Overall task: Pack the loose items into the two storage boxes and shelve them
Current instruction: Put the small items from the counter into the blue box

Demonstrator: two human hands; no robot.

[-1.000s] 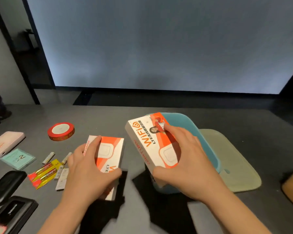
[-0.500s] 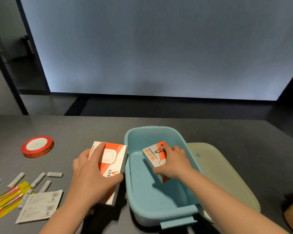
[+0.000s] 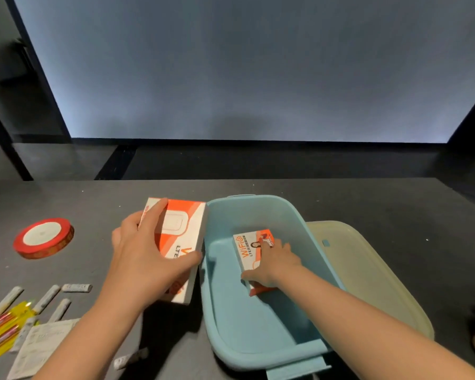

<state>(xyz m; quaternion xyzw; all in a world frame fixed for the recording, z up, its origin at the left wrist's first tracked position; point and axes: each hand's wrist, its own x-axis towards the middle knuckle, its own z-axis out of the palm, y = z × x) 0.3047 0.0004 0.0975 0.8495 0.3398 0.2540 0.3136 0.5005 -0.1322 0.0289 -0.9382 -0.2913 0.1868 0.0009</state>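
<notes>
A dark grey table (image 3: 368,204) fills the near half of the scene, with a large pale screen (image 3: 258,72) standing beyond its far edge and a dark frame post (image 3: 39,78) at the far left.

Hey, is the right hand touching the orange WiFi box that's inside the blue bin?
Touching. In the head view the right hand lies on the WiFi box inside the blue bin, thumb against its near edge.
</notes>
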